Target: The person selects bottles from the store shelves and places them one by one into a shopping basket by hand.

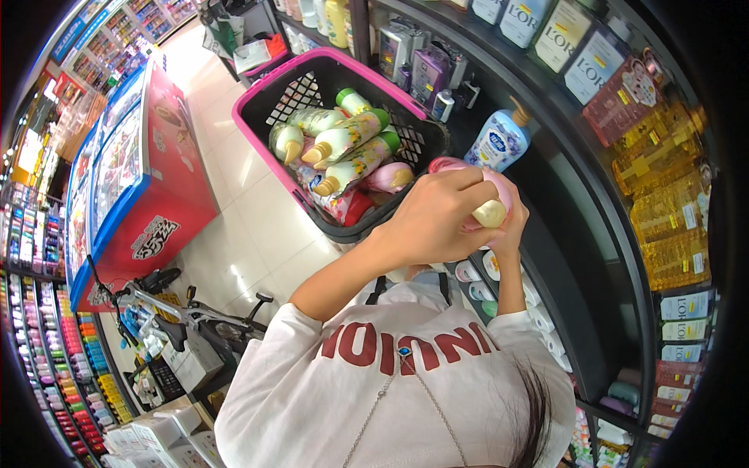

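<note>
Both of my hands are wrapped around a pink bottle (497,186) with a cream-coloured cap, held in front of my chest. My left hand (433,214) closes on it from the left, and my right hand (513,212) from the right; they hide much of its body. Just beyond them, a pale blue pump bottle (499,140) stands upright on the dark shelf (460,123). To the left of it is a black shopping basket with a pink rim (261,148). Several bottles (351,140) lie piled inside, some green-and-white with floral labels, others pink or red.
Shelves of pump bottles (558,35) and amber bottles (663,207) curve along my right. A red chest freezer (168,156) with blue edges stands left across the tiled floor (234,195). Nearer are a parked bicycle (203,316) and white cartons (164,433). Purple and silver packages (429,74) stand behind the basket.
</note>
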Action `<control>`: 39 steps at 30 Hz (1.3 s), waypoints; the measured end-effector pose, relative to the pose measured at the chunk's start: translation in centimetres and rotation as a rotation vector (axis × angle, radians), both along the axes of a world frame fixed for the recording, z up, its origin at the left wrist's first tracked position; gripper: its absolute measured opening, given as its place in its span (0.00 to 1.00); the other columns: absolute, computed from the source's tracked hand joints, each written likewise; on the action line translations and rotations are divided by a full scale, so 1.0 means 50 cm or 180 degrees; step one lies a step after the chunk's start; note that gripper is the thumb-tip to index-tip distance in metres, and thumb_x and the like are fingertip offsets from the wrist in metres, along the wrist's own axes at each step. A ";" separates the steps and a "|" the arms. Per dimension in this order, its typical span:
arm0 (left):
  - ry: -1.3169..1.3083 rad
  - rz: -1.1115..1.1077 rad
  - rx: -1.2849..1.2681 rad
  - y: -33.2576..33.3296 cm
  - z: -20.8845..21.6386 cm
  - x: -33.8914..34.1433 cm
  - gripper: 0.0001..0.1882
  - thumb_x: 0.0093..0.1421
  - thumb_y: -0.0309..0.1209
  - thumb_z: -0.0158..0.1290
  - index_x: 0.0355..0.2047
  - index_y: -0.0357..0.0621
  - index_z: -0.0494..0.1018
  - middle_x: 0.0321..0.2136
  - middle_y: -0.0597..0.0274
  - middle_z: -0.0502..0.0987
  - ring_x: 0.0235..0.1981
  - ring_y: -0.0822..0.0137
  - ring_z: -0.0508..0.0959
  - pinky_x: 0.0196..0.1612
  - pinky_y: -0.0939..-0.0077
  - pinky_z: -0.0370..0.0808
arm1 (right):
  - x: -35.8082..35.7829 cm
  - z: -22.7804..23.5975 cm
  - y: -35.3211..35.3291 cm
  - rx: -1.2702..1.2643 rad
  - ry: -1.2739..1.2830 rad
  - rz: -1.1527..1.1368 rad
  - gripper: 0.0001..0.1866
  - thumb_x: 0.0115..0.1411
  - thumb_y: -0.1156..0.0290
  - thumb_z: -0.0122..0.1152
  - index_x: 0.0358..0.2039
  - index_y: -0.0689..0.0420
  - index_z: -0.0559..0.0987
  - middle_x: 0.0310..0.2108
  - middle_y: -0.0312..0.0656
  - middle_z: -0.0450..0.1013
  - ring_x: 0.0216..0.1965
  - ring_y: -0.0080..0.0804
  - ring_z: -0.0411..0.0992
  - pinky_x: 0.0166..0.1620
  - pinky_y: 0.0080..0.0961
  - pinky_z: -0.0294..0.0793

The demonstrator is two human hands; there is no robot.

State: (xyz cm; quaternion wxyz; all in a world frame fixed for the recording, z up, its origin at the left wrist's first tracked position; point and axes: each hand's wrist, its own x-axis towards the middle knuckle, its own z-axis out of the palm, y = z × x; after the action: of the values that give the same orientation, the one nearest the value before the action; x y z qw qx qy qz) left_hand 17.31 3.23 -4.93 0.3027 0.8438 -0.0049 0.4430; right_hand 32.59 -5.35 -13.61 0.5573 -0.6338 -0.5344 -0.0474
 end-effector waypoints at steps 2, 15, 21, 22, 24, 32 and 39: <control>0.0054 0.0159 0.0108 0.016 0.006 -0.024 0.19 0.36 0.33 0.67 0.28 0.43 0.73 0.22 0.63 0.70 0.21 0.62 0.72 0.22 0.72 0.67 | -0.008 0.017 0.031 0.0021 -0.0077 0.0163 0.31 0.37 0.71 0.71 0.45 0.61 0.73 0.41 0.47 0.75 0.41 0.38 0.75 0.46 0.27 0.72; 0.0006 0.1839 -0.0128 0.184 -0.015 -0.088 0.19 0.36 0.29 0.68 0.30 0.39 0.74 0.24 0.58 0.73 0.23 0.64 0.75 0.26 0.76 0.71 | -0.034 0.025 0.384 0.0342 -0.0428 0.1644 0.32 0.38 0.74 0.69 0.48 0.60 0.71 0.46 0.47 0.72 0.46 0.37 0.73 0.48 0.28 0.71; 0.0146 0.2542 -0.0431 0.265 -0.072 -0.094 0.19 0.37 0.30 0.68 0.28 0.37 0.72 0.22 0.58 0.73 0.23 0.66 0.75 0.27 0.76 0.72 | -0.048 -0.043 0.519 -0.0026 -0.0544 0.2040 0.37 0.32 0.68 0.73 0.48 0.55 0.71 0.43 0.46 0.73 0.43 0.42 0.73 0.45 0.31 0.73; 0.0161 0.2591 -0.0417 0.274 -0.085 -0.100 0.19 0.37 0.30 0.68 0.28 0.37 0.72 0.22 0.58 0.73 0.23 0.66 0.75 0.27 0.76 0.72 | -0.057 -0.052 0.536 -0.0073 -0.0551 0.2116 0.38 0.30 0.66 0.74 0.47 0.53 0.71 0.42 0.45 0.73 0.42 0.43 0.73 0.44 0.32 0.73; 0.0162 0.2804 -0.0501 0.289 -0.108 -0.109 0.19 0.37 0.30 0.68 0.27 0.36 0.72 0.22 0.58 0.72 0.22 0.66 0.75 0.27 0.76 0.72 | -0.071 -0.066 0.560 -0.0157 -0.0494 0.2181 0.38 0.30 0.66 0.74 0.47 0.53 0.71 0.42 0.44 0.73 0.42 0.43 0.73 0.45 0.32 0.73; 0.0176 0.3122 -0.0763 0.330 -0.145 -0.123 0.17 0.39 0.27 0.67 0.26 0.35 0.71 0.21 0.57 0.72 0.22 0.68 0.75 0.26 0.77 0.72 | -0.096 -0.097 0.624 -0.0392 -0.0648 0.2507 0.37 0.30 0.62 0.75 0.45 0.52 0.71 0.38 0.42 0.74 0.36 0.45 0.74 0.40 0.34 0.73; 0.0226 0.3317 -0.1154 0.382 -0.171 -0.133 0.16 0.39 0.26 0.66 0.24 0.34 0.70 0.20 0.57 0.72 0.21 0.72 0.74 0.27 0.78 0.73 | -0.098 -0.107 0.675 -0.1030 -0.0463 0.2864 0.38 0.27 0.59 0.76 0.43 0.54 0.71 0.36 0.46 0.75 0.36 0.46 0.74 0.41 0.35 0.73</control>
State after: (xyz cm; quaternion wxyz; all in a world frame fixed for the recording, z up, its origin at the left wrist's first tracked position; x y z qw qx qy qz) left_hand 10.66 22.35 -13.47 0.1839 0.6834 0.4999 0.4992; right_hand 27.69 28.38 -18.97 0.3779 -0.4133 -0.7935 0.2380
